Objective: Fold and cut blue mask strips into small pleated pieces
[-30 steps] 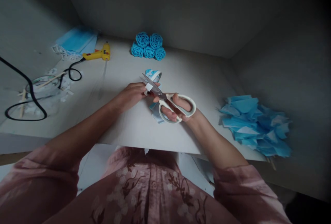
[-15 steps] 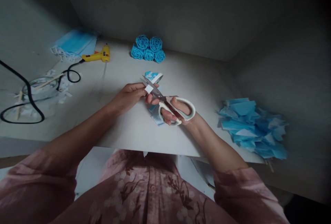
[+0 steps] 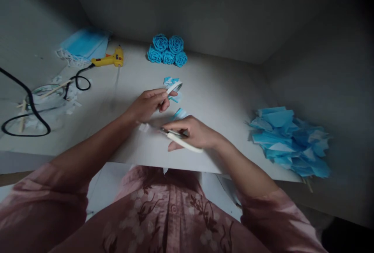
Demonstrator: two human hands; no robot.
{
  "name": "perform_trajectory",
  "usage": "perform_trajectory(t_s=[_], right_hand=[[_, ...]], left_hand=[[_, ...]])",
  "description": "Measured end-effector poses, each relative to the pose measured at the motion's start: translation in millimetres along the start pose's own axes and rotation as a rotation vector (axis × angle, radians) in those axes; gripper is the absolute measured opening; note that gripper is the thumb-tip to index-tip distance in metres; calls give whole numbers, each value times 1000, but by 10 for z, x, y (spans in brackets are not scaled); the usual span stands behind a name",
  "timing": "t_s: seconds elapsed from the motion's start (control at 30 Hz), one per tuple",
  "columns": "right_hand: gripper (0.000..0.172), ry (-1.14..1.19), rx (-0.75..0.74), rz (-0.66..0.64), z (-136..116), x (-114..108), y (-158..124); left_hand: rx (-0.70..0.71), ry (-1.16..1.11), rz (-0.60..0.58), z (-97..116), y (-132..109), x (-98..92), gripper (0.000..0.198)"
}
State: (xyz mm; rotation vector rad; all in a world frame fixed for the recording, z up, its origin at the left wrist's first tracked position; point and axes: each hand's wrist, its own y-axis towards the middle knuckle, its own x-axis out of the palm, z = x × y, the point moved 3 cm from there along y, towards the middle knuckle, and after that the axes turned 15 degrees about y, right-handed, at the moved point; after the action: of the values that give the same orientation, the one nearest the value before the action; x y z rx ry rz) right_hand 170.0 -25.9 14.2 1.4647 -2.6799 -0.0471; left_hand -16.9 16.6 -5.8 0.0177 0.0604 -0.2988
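My left hand pinches a narrow roll of white tape, seen nearly edge-on. My right hand is nearer the table's front edge, holding scissors with white handles. The blades point left and are blurred by motion. A small white piece of tape shows by the blade tips; whether it sticks to them I cannot tell. Cut blue-and-white pieces lie on the table beyond my left hand, and another blue piece lies between my hands.
Several blue rosettes are stacked at the back. A yellow glue gun with a looped black cord lies left, near a pile of blue face masks. White scraps and sticks surround a round item. Folded blue material fills the right side.
My right hand has drawn the scissors away from the tape, down and to the left. The tape's white end no longer extends between the blades, and a small piece is now apart from the roll.
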Motion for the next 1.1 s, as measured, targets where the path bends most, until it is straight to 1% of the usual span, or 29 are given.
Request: perform_trajectory(t_s=[0.07, 0.13, 0.2, 0.27, 0.43, 0.57, 0.67, 0.83, 0.97, 1.1], right_hand=[[54, 129, 2, 2, -1, -57, -27], [59, 287, -38, 22, 18, -155, -55], [62, 406, -97, 15, 59, -232, -60], [63, 465, -121, -10, 126, -259, -37], [72, 512, -60, -62, 284, -224, 27], [73, 518, -49, -87, 325, -246, 5], [72, 506, -51, -93, 326, -268, -15], [68, 490, -50, -78, 288, -260, -18], [67, 506, -40, -68, 286, -258, -10], [66, 513, -48, -79, 308, -298, -12]], left_hand=[[-25, -46, 55, -2, 17, -33, 27], [-24, -112, 104, 10, 25, -61, 23], [-8, -160, 114, 31, 30, -72, 24], [-1, -186, 103, 45, 36, -72, 30], [-9, -221, 85, 21, 68, -90, 47], [-12, -232, 67, -5, 88, -108, 57], [-34, -225, 47, -30, 97, -113, 60], [-52, -244, -17, -98, 131, -111, 62], [-47, -283, -41, -50, 118, -93, 58], [8, -295, -27, 59, 58, -75, 39]])
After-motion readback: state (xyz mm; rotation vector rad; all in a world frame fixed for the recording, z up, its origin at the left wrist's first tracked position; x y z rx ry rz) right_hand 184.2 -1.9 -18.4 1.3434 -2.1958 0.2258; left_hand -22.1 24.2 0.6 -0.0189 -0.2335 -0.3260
